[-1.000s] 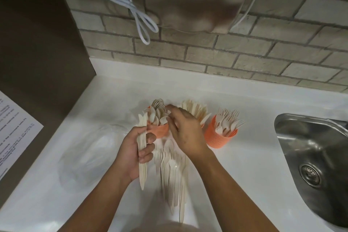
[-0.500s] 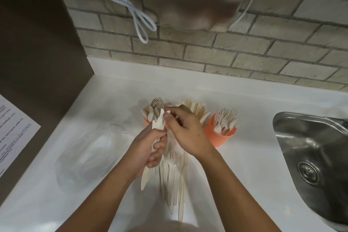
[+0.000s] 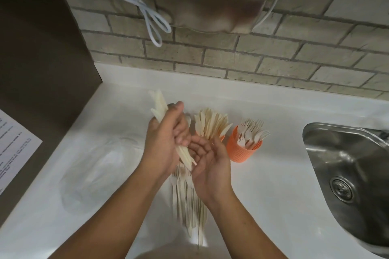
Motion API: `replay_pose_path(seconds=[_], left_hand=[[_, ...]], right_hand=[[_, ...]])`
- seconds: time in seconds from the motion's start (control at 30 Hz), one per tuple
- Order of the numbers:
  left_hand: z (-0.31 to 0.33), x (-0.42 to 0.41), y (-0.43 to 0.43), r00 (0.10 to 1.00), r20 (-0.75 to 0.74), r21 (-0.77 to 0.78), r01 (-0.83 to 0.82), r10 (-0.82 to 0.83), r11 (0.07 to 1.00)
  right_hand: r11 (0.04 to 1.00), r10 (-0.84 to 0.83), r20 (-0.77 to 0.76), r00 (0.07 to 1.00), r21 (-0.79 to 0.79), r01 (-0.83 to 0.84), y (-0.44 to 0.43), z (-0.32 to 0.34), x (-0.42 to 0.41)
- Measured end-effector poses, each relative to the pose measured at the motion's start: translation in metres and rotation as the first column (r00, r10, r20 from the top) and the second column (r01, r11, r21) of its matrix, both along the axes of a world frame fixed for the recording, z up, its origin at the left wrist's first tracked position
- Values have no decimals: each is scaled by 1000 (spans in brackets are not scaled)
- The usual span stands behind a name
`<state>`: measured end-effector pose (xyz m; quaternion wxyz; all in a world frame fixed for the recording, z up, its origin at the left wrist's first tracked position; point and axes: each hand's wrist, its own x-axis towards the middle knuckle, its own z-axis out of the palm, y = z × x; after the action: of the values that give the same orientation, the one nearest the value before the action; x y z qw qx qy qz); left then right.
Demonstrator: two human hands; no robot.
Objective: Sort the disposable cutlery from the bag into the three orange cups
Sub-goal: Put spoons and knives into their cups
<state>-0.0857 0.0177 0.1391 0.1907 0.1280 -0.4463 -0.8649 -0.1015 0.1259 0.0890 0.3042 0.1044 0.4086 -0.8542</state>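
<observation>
The left hand, at centre frame, has its fingers clamped round a bundle of knives (cream, flat, pointed, so knives by the look of them), tilted with the tops toward the upper left. The right hand sits just below and to the right, palm up, fingers spread and loose, holding nothing, close to the bundle's lower tips. Behind it stands a knife cup, nearly hidden by its fanned load, and to its right a fork cup. The third cup is not visible, probably behind the left hand. Loose forks lie on the bench at lower centre, and the clear bag lies at the left.

The risk is likely the crowded knife cup: pushing a whole bundle in could tip it or scatter pieces toward the sink. A loosened grip would also let the slick knives slide down onto the forks and mix the sorts.
</observation>
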Motion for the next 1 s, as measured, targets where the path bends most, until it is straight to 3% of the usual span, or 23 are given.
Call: replay_pose_path(seconds=[0.07, 0.13, 0.2, 0.23, 0.3, 0.43, 0.57, 0.67, 0.73, 0.8, 0.93, 1.0], left_hand=[[1, -10, 16, 997, 61, -38, 46, -43, 998], [-12, -10, 33, 978, 205, -324, 110, -43, 940], [-26, -1, 45, 978, 207, -581, 122, 2, 805], [-30, 3, 48, 983, 184, -637, 113, 8, 762], [-31, 5, 49, 982, 187, -627, 132, -16, 768], [-23, 1, 42, 942, 266, -356, 295, -206, 887], [-22, 8, 33, 787, 406, -135, 555, -465, 821], [-31, 9, 28, 726, 435, -138, 638, -533, 757], [-41, 6, 25, 784, 412, -198, 575, -465, 794], [-50, 5, 23, 860, 383, -378, 479, -337, 793], [-61, -3, 17, 925, 347, -688, 363, -155, 628], [-58, -15, 14, 966, 257, -897, 244, -14, 368]], right_hand=[[993, -20, 147, 989, -115, 37, 1, -2, 0], [978, -50, 210, 976, -187, 91, 5, -3, -5], [970, -95, 205, 974, -203, 137, 10, 1, -9], [969, -112, 194, 975, -196, 151, 11, 2, -9], [979, -127, 121, 985, -144, 144, 14, 4, -8], [986, -69, -224, 972, 132, 100, 21, 11, -19], [922, 133, -490, 861, 380, 74, 37, 29, -37], [846, 331, -544, 771, 533, 14, 50, 40, -49], [824, 337, -524, 782, 565, 23, 56, 44, -56], [804, 287, -542, 789, 584, 108, 60, 47, -64], [747, 428, -588, 686, 657, 97, 66, 54, -79], [692, 496, -582, 644, 713, 112, 67, 58, -89]])
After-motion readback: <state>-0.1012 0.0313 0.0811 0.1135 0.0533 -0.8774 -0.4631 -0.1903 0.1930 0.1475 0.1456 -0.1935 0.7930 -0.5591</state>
